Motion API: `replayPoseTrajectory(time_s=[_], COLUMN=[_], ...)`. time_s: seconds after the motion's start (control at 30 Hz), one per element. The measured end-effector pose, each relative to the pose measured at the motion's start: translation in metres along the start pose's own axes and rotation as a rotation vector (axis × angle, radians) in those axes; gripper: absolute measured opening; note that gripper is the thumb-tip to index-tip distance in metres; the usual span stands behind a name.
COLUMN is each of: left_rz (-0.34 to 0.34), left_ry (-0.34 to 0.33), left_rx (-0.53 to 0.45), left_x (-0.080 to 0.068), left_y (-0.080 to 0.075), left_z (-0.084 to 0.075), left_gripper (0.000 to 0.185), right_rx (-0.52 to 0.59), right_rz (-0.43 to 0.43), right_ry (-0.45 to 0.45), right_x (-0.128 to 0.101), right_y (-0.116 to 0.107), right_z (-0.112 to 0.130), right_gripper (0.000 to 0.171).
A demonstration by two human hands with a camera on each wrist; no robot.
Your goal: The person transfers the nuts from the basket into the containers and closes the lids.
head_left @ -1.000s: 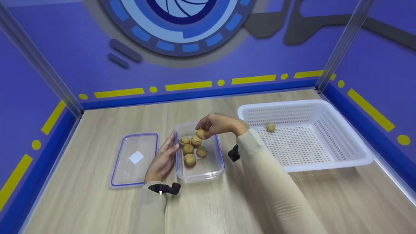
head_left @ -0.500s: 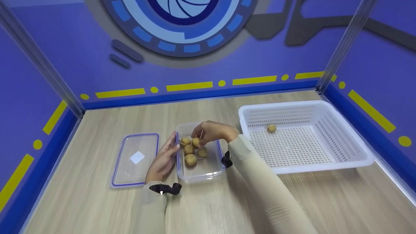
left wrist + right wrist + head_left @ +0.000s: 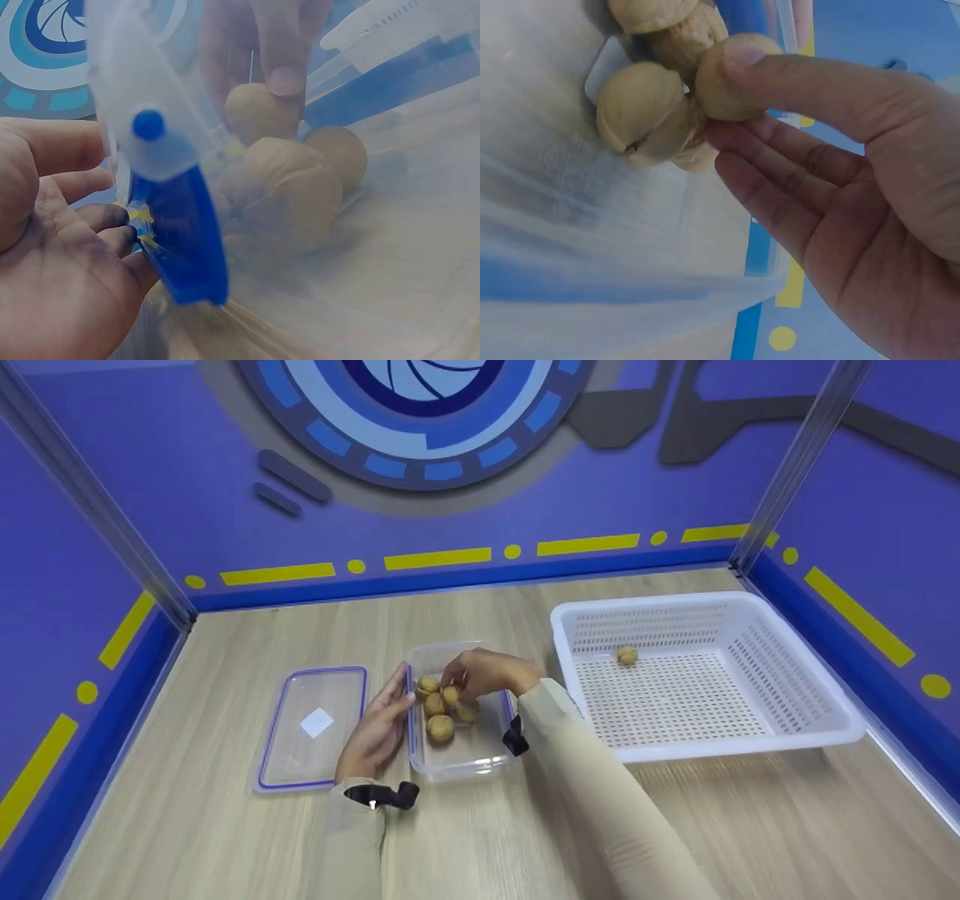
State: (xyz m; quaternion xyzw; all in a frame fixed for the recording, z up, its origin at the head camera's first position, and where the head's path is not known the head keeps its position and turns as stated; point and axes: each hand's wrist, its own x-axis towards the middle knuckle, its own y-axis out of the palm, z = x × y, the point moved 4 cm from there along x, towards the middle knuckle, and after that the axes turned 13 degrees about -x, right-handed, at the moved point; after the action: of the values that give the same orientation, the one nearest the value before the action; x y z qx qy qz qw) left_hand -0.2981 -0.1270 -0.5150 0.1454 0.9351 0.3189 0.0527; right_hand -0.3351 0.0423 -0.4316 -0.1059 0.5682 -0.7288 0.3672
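Observation:
In the head view, my right hand (image 3: 489, 672) reaches down into a clear plastic food container (image 3: 461, 772). Thumb and fingertips pinch a walnut (image 3: 724, 86), seen close up in the right wrist view. It sits among several other walnuts (image 3: 440, 728) gathered toward the container's left side. Along the outside of the left wall lies my left hand (image 3: 373, 739), its fingers extended and the thumb near the rim. A blue side clip (image 3: 184, 240) hangs beside those fingers in the left wrist view. My right hand partly covers the walnuts behind it.
Left of the container, a clear lid (image 3: 296, 757) with a blue seal and a white label lies flat on the wooden table (image 3: 202, 810). A white perforated basket (image 3: 832, 697) stands at the right, one walnut (image 3: 627, 656) inside. Blue-purple panels (image 3: 450, 532) enclose the back and sides.
My right hand has lowered into the container with the pinched walnut, bringing it down among the others. My left hand stays at the container's left wall.

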Motion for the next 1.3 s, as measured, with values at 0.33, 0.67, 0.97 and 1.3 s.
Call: replayPoseTrajectory(time_s=[0.33, 0.67, 0.97, 1.3], left_rz=[0.007, -0.014, -0.004, 0.016], left_ry=[0.004, 0.004, 0.004, 0.0], left_rx=[-0.007, -0.009, 0.007, -0.015], left_x=[-0.0005, -0.0006, -0.0009, 0.0], left_y=[0.001, 0.0005, 0.0001, -0.0001], left_z=[0.0001, -0.0001, -0.0007, 0.0004], left_gripper=[0.068, 0.069, 0.068, 0.069], right_rx=[-0.018, -0.014, -0.036, -0.049], right_rz=[-0.012, -0.012, -0.023, -0.05], right_ry=[-0.017, -0.02, -0.018, -0.029], right_x=[0.0005, -0.0001, 0.0011, 0.0017], right_y=[0.0021, 0.002, 0.0029, 0.0038], right_z=[0.0003, 0.0013, -0.0005, -0.0025], right_gripper=[0.041, 0.041, 0.039, 0.039])
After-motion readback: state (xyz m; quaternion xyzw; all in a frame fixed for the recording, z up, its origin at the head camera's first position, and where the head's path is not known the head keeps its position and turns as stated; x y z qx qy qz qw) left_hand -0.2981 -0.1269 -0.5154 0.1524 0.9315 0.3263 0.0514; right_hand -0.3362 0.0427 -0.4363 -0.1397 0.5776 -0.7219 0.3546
